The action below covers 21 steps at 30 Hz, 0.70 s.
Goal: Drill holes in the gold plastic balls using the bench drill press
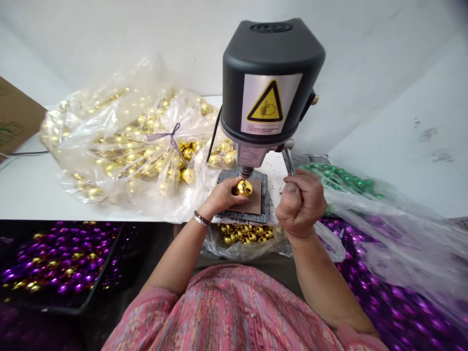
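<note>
Nearest, dressed in a pink patterned top (226, 312), both forearms bare and reaching forward. Low on the left, near a dark tray (83, 308) of purple and gold balls (66, 258); low on the right, beside purple balls (365, 287) partly under clear plastic. Just below the edge of the white table (22, 207), above a plastic-lined heap of gold pieces (248, 235). With the right hand (302, 202), clamped round the lower end of a metal lever (290, 163), fingers curled together, lever slanting down from the machine's side toward the body. With the left hand (228, 193), banded at the wrist by bracelets (202, 218), holding a shiny gold ball (244, 190), thumb and forefinger apart and pressed against it. Over a brown board (255, 202) on the grey base (265, 195), directly under the chuck (247, 171) of a black drill press (272, 58); too round to tell a long axis or which way it points. Beyond, left of the press, piled in a tied clear bag (120, 141), many more gold balls (135, 161); to the right, green balls (340, 176). Farthest, against a pale wall (146, 29).
</note>
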{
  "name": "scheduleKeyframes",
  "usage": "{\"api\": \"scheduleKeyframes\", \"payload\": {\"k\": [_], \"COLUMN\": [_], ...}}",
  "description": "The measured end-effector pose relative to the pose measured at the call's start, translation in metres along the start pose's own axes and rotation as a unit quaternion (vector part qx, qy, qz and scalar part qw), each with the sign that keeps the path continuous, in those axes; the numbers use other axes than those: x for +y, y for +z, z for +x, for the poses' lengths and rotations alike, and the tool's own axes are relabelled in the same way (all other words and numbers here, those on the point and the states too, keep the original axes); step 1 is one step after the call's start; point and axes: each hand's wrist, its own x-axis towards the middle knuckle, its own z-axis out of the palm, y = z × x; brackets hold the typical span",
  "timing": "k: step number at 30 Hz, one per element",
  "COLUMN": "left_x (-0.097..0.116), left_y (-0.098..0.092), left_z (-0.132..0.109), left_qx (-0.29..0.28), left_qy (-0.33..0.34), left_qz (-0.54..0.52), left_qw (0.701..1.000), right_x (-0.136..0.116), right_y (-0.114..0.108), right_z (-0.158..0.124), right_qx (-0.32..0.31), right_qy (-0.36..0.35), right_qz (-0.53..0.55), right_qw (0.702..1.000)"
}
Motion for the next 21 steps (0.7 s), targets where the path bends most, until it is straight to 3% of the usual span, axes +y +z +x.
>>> {"api": "scheduleKeyframes", "payload": {"k": [12, 17, 21], "left_x": [0.001, 0.004, 0.008], "left_y": [0.0, 0.003, -0.004], "left_z": [-0.003, -0.006, -0.024], "left_qx": [-0.001, 0.013, 0.038], "left_qy": [-0.008, -0.007, -0.02], "left_qz": [-0.012, -0.008, -0.011], "left_qw": [1.0, 1.0, 0.999], "right_x": [0.009, -0.008, -0.018], "right_y": [0.007, -0.005, -0.009], "right_z": [-0.02, 0.023, 0.062], "right_qx": [-0.005, -0.004, -0.012], "right_qy": [0.008, 0.107, 0.193], "right_qz": [0.029, 0.017, 0.031], "right_qw": [1.0, 0.994, 0.981]}}
